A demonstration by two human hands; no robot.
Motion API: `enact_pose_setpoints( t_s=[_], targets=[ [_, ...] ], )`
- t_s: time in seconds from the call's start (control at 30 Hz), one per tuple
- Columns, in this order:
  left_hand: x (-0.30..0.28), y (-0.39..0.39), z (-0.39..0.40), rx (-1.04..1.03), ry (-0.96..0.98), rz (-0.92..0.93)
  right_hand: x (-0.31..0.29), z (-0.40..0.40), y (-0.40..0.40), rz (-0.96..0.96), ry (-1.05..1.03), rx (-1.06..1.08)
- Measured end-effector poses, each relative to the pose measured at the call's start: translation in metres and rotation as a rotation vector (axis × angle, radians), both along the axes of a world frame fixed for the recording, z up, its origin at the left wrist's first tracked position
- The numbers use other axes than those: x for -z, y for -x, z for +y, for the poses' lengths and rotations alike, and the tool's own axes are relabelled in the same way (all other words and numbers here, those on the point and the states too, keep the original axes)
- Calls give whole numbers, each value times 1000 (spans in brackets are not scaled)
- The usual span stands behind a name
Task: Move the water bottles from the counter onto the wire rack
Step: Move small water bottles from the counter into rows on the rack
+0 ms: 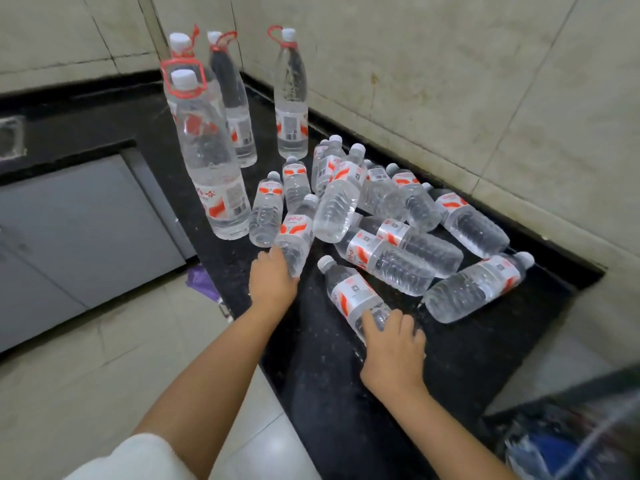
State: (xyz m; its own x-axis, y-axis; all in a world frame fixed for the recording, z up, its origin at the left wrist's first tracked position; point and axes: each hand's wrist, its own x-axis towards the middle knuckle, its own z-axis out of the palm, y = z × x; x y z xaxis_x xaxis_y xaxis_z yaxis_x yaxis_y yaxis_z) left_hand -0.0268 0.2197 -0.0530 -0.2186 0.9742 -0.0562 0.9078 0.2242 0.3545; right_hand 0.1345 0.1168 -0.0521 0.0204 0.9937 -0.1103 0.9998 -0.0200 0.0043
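Clear plastic small water bottles, slick and squashy: left hand (272, 279) grips one bottle (295, 235) by its base, right hand (393, 344) another bottle (353, 294); mid-body holds look safest.

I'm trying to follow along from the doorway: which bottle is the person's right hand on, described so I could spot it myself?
Start at the black counter along the tiled wall, where small bottles lie in a heap. The one under the right hand is the small bottle lying nearest the person. Unlike its neighbours, it lies apart from the heap, its white cap pointing away toward the tall bottles.
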Motion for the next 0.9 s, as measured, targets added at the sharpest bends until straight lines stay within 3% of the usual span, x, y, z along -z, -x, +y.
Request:
enact_pose_setpoints(
  t_s=[0.17, 0.23, 0.33, 0.5, 0.6, 0.67, 0.9],
  targets=[
    [0, 1, -64, 134, 72, 291, -1, -27, -1, 46, -63, 72],
    [-5, 1, -91, 143, 107, 305, 2, -37, -1, 30, -145, 52],
    [-12, 1, -132, 190, 161, 338, -14, -60, -2, -58, 34, 48],
    [-20, 5, -185, 281, 220, 364, -14, -100, -12, -153, 65, -76],
    [-25, 4, -195, 253, 255, 344, -15, -113, -12, -118, 45, -47],
    [-28, 0, -193, 196, 257, 296, -21, -111, -14, -51, -7, -19],
    [-21, -23, -163, 49, 291, 202, -21, -79, -21, 491, 247, 195]
  ],
)
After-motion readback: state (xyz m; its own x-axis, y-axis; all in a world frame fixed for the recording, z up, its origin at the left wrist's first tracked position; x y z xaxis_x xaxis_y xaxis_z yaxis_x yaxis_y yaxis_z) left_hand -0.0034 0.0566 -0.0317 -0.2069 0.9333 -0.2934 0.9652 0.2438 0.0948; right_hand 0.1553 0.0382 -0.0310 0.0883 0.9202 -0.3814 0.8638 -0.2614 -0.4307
